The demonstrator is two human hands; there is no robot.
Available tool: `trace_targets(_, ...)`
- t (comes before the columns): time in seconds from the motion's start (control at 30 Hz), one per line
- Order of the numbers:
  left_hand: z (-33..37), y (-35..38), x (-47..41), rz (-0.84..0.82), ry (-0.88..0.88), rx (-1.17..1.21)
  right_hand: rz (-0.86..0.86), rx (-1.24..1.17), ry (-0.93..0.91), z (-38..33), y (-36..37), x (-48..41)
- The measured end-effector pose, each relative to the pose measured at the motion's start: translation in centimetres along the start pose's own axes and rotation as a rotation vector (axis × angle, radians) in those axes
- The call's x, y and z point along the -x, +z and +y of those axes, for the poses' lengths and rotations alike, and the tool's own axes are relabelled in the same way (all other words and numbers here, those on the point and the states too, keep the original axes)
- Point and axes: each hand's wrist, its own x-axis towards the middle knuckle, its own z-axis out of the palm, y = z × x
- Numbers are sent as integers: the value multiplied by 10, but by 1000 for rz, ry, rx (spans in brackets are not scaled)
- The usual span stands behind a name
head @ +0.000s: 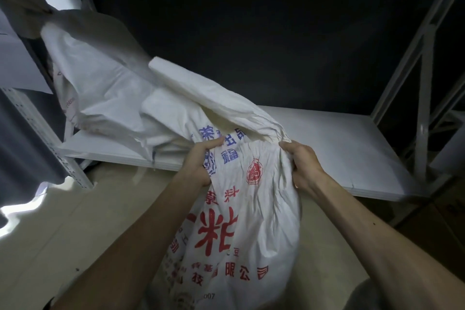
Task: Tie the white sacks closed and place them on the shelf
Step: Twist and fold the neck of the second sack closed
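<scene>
I have the printed sack [239, 221] in front of the shelf [339, 146]. Its body hangs below the board and its loose top is flopped onto it. My left hand [198, 162] and right hand [303, 166] each clench a fistful of cloth at the neck. I see no knot, so I judge I am at the tying step. Next the neck needs twisting tight. Another white sack [100, 88] lies on the shelf, left.

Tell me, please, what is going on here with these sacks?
A person grips the gathered neck of a white printed sack with the left hand and the right hand. Its loose top flops over the white shelf board, while its body sits in front of the shelf. No knot shows yet. A second white sack lies on that board, to the left.
</scene>
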Motion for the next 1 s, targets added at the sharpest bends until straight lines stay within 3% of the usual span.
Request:
trace_targets(0.13, -3, 8, -5, -107, 52, -5, -84, -27, 28, -3, -3, 2)
trace_targets(0.27, -6, 14, -10, -195, 46, -54, -49, -57, 35, -4, -7, 4)
trace_targets(0.5, -16, 18, -21, -126, 35, -103, -4, -81, 63, 3, 4, 9)
trace_targets(0.7, -17, 22, -20, -68, -15, -131, 91, -40, -19, -1, 4, 5)
trace_targets(1.0, -12, 29, -23, -193, -10, -211, -123, 19, 35, -2, 7, 13)
